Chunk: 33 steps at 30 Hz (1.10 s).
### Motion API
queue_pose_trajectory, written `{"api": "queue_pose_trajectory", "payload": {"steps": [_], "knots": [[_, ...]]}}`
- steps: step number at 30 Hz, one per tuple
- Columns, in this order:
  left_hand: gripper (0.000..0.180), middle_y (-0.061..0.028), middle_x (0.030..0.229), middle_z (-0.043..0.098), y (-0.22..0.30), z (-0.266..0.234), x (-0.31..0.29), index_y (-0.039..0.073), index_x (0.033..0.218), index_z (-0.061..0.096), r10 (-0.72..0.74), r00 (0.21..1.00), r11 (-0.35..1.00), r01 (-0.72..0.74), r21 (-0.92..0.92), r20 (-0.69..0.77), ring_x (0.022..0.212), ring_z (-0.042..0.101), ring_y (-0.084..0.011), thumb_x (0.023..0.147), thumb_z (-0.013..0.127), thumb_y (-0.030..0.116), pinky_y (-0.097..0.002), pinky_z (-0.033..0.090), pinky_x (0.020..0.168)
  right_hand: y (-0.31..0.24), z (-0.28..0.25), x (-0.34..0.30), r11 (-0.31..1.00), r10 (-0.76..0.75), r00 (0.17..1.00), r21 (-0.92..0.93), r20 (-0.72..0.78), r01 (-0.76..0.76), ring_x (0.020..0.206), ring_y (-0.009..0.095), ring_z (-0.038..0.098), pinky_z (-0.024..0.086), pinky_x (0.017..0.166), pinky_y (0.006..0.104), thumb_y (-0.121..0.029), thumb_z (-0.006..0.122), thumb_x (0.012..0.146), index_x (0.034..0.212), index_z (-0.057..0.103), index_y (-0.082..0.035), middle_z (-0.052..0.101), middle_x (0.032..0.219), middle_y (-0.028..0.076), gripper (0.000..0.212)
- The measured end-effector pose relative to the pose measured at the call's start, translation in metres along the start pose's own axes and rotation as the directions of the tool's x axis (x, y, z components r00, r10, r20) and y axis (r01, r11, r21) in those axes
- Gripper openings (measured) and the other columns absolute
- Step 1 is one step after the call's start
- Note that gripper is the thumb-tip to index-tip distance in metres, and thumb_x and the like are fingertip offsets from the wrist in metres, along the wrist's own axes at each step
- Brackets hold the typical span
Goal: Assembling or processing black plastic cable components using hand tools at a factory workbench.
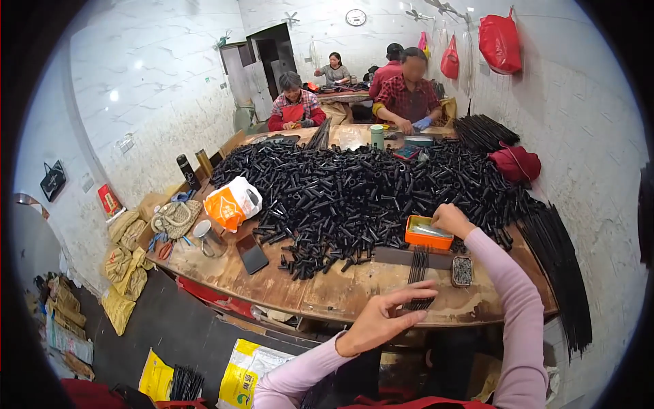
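Note:
My left hand (390, 315) is at the table's near edge, fingers and thumb apart, around the lower ends of a small row of thin black rods (418, 267). The rods lie on the table and touch or nearly touch the fingers. My right hand (451, 219) is bent down at the right rim of an orange box (428, 240), its fingers drawn together; what they hold, if anything, is hidden. Inside the box lies something pale and flat. A small container of tiny metal pieces (462, 271) stands right of the rods. Behind the box spreads a large heap of black tubular parts (327, 187).
A phone (252, 254), a metal mug (208, 238) and an orange-white plastic bag (233, 204) are left. Long black rods (558, 266) hang over the right edge. A dark flat bar (395, 256) lies beside the rods. Several people work across the table and behind.

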<state>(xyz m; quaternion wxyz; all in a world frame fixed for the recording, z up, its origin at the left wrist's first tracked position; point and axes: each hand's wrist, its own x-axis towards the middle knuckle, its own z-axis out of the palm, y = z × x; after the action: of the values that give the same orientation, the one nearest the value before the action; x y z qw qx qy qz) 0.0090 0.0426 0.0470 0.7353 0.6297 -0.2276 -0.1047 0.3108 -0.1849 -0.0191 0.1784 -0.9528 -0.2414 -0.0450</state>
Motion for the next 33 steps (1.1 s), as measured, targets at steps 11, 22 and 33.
{"api": "queue_pose_trajectory", "payload": {"steps": [11, 22, 33], "knots": [[0.039, -0.0088, 0.12, 0.066, -0.005, -0.013, 0.016, 0.0, 0.132, 0.056, 0.014, 0.999, 0.998, -0.016, -0.057, -0.043, 0.106, 0.062, -0.0122, 0.093, 0.059, 0.002, -0.0274, 0.051, 0.096, -0.11, -0.047, -0.225, 0.761, -0.021, 0.998, 0.646, -0.067, 0.06, 0.073, 0.011, 0.062, 0.05, 0.07, 0.0268, -0.015, 0.067, 0.087, 0.098, 0.071, 0.0, 0.068, 0.084, 0.007, 0.018], [0.039, -0.0099, 0.12, 0.065, -0.008, -0.004, 0.007, -0.002, 0.13, 0.057, 0.036, 0.999, 0.996, -0.034, -0.08, 0.022, 0.108, 0.062, -0.014, 0.091, 0.057, -0.004, -0.0316, 0.05, 0.101, -0.141, 0.092, -0.25, 0.697, -0.606, 0.742, 0.641, 0.287, 0.321, 0.11, 0.027, 0.062, 0.048, 0.094, 0.0359, -0.027, 0.065, 0.089, 0.095, 0.072, -0.005, 0.065, 0.121, 0.012, 0.023], [0.039, -0.0132, 0.117, 0.065, 0.004, -0.008, 0.015, -0.005, 0.125, 0.058, 0.118, 0.99, 0.991, -0.123, -0.06, -0.074, 0.108, 0.064, -0.0203, 0.086, 0.059, -0.006, -0.0353, 0.055, 0.095, -0.166, -0.025, -0.272, 0.631, -0.49, 0.872, 0.683, -0.018, 0.368, 0.074, 0.018, 0.064, 0.05, 0.068, 0.0311, -0.009, 0.071, 0.084, 0.098, 0.07, -0.005, 0.065, 0.084, 0.007, 0.015]]}}
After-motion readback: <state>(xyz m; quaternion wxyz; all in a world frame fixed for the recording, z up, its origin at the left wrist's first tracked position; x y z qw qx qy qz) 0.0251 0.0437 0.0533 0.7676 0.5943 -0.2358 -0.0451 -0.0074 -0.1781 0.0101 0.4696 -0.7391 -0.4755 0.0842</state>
